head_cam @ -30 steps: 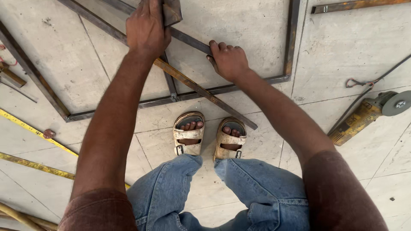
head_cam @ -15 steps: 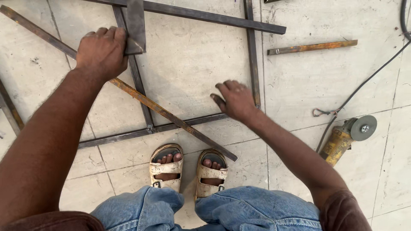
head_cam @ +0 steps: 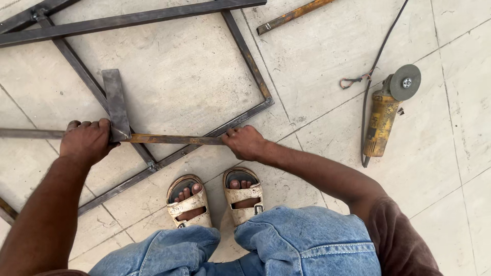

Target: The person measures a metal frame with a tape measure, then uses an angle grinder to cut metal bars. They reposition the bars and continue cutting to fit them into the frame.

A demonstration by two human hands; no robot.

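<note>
A long rusty metal bar (head_cam: 169, 139) lies level across a dark steel frame (head_cam: 245, 56) on the tiled floor. My right hand (head_cam: 246, 143) grips the bar's right end. My left hand (head_cam: 87, 140) closes over the bar further left, pressing the foot of a flat grey steel square (head_cam: 115, 102) against it. The square's blade points away from me, alongside a diagonal frame member. My sandalled feet (head_cam: 215, 199) stand just below the frame's near rail.
A yellow angle grinder (head_cam: 386, 112) with a grey disc lies on the floor to the right, its black cable (head_cam: 381, 51) running up and away. A short rusty bar (head_cam: 291, 16) lies beyond the frame's far corner. Another bar end (head_cam: 6, 209) shows at the left edge.
The rusty bar has swung from a diagonal to nearly level across the frame. My right hand went from resting on the frame to gripping the bar's end; the left hand stayed with the square.
</note>
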